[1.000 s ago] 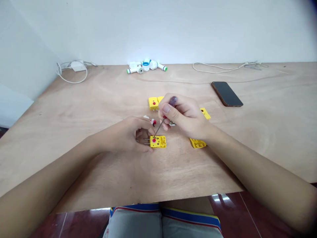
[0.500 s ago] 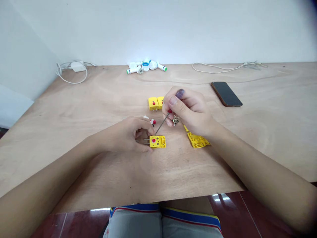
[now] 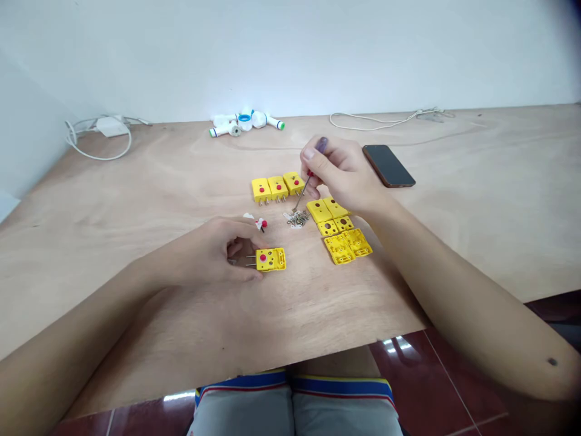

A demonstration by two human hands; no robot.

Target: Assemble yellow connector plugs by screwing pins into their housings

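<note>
- A bare wooden table fills most of the frame, meeting a pale wall at the top.
- Low and left of centre, the person's left hand pinches the pinned end of a yellow plug between thumb and finger; the plug lies flat, red button up.
- In the lower right middle, two hollow yellow shells lie open side up; whatever sits inside is too small to tell. The plug's open right end shows similar compartments.
- Just beyond lie two small yellow plates and two yellow covers.
- At centre, the screwdriver, gripped in the right hand, has moved from the plug to the pile of screws, its tip now among them; attention seems to have shifted to the screws.
- Above centre, three closed yellow plugs stand in a row.
- A phone lies upper right; white plastic fittings sit by the wall.
</note>
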